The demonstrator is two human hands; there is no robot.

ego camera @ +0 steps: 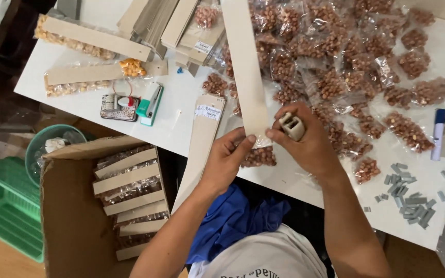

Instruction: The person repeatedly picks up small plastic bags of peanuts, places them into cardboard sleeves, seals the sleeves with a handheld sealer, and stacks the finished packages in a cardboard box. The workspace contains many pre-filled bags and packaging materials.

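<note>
White table (181,108), L fingers (243,141) pinching card strip (245,72), R fingers (279,135) clamped on stapler (291,125)

Both your forearms come up from the bottom of the view, bare to the elbow, and converge toward the middle. Your left hand (227,157) is turned palm-down with the wrist slightly bent, its thumb and forefinger pinched together at the tips. Your right hand (305,136) sits just beside it, a little higher, the back of the hand facing up and the fingers curled closed into a loose fist, thumb pressing forward to meet the left thumb. The two hands touch at the fingertips. Your right forearm runs steeper than the left, elbow tucked near your body.
</note>
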